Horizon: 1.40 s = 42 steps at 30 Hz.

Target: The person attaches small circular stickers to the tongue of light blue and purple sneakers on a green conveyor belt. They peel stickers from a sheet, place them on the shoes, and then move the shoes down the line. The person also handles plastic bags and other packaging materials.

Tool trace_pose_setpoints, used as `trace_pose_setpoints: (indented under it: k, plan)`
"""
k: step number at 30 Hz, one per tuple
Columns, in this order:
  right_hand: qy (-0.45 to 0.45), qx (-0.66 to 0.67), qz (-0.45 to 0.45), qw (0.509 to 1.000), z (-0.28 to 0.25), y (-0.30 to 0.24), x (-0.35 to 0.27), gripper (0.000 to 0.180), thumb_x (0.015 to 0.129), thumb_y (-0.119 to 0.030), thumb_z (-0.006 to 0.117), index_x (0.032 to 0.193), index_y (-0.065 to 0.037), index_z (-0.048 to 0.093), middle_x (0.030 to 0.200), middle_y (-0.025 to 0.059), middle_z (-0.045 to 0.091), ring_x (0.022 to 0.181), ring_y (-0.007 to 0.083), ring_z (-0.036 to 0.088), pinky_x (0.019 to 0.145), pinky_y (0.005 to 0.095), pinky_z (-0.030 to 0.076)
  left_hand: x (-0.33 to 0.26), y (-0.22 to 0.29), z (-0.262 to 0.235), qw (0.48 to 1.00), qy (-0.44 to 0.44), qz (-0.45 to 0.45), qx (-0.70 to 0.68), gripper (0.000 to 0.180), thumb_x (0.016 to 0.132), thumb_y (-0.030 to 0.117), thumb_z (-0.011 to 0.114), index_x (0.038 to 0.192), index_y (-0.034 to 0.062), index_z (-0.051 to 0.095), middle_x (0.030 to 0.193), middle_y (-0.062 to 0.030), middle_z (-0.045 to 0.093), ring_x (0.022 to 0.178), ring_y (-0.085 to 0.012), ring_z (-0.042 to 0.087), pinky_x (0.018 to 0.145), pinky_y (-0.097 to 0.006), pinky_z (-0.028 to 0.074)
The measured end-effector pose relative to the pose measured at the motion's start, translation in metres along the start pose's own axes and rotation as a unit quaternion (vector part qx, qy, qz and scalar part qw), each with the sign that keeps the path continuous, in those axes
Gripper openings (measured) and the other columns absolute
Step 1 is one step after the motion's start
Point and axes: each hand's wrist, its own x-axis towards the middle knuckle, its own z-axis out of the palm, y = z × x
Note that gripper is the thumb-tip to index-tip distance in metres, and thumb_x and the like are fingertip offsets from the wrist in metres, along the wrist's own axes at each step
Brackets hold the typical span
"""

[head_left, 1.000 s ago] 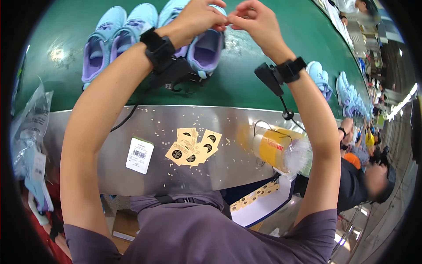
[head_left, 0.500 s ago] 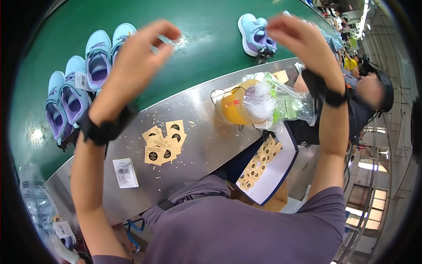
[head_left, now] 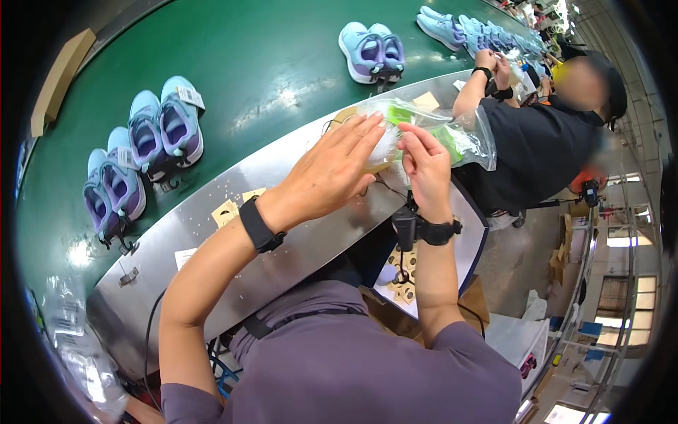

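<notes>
My left hand (head_left: 326, 173) lies flat with its fingers stretched out, reaching across a bunch of fine white plastic strands (head_left: 385, 150). Beside the same bunch, my right hand (head_left: 428, 168) has its thumb and fingertips pinched together; whatever is between them is too small to make out. A clear plastic bag with green contents (head_left: 474, 141) lies just beyond the right hand. The tub under the strands is mostly hidden by my hands. Tan paper tags (head_left: 224, 213) and part of a white label card (head_left: 185, 257) show next to my left forearm.
Light blue and purple shoe pairs stand on the green conveyor belt (head_left: 268, 49): tagged shoes (head_left: 164, 134) at left, one pair (head_left: 371, 55) farther along, several more (head_left: 487, 35) beyond. A tray (head_left: 462, 233) holds tan tags. A co-worker in black (head_left: 537, 155) works at right.
Both hands have come down from above the belt and drawn together at the white strands. The tagged shoes have shifted in view, and another tag now shows on the right-hand pair.
</notes>
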Motion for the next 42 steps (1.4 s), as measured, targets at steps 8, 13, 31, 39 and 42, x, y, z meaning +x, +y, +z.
trace_pose_setpoints:
  k: [8,13,31,39,42]
  plan:
    - [0.169,-0.007,-0.407,0.898,0.000,-0.069,-0.033,0.017,0.094,-0.009,0.048,0.104,0.004,0.051,0.097,0.0217,0.062,0.087,0.0267,0.063,0.082,0.0371,0.051,-0.004,-0.003,0.035,0.995,0.008,-0.002,0.102,0.064,0.076,0.019,0.068,0.130,-0.0009,0.041,0.133,-0.0218,0.044,0.122,-0.0320,0.045,0.105,-0.043,0.034]
    - [0.003,-0.099,-0.259,0.961,0.018,-0.042,-0.056,0.009,0.092,-0.003,0.048,0.096,0.003,0.052,0.083,0.0132,0.061,0.074,0.0185,0.062,0.074,0.0323,0.052,-0.048,0.031,-0.007,0.996,0.081,-0.010,0.028,0.050,0.075,0.012,0.069,0.121,0.0027,0.052,0.120,-0.0170,0.055,0.112,-0.0301,0.053,0.096,-0.042,0.041]
    - [-0.313,-0.517,-0.243,0.759,0.177,0.106,-0.076,0.024,0.074,-0.023,0.070,0.091,-0.009,0.060,0.084,0.0072,0.060,0.078,0.0261,0.060,0.061,0.0392,0.048,-0.262,0.028,-0.081,0.728,0.146,-0.651,0.155,0.026,0.073,0.026,0.074,0.073,0.0042,0.060,0.073,-0.0073,0.058,0.065,-0.0220,0.056,0.058,-0.033,0.044]
    - [-0.305,-0.448,0.045,0.839,0.140,0.092,-0.058,0.025,0.083,-0.028,0.061,0.079,-0.004,0.066,0.075,0.0123,0.064,0.067,0.0291,0.061,0.060,0.0371,0.045,-0.276,0.020,-0.082,0.724,0.278,-0.592,-0.217,0.020,0.089,0.015,0.059,0.090,-0.0045,0.062,0.078,-0.0017,0.062,0.070,-0.0069,0.055,0.062,-0.023,0.044]
    - [-0.251,-0.360,-0.037,0.898,0.120,0.098,-0.055,0.021,0.084,-0.021,0.061,0.088,-0.002,0.068,0.074,0.0142,0.064,0.064,0.0270,0.059,0.059,0.0334,0.046,-0.265,0.028,-0.082,0.733,0.298,-0.563,-0.239,0.017,0.091,0.009,0.055,0.100,-0.0039,0.059,0.090,-0.0047,0.063,0.081,-0.0070,0.058,0.071,-0.023,0.047]
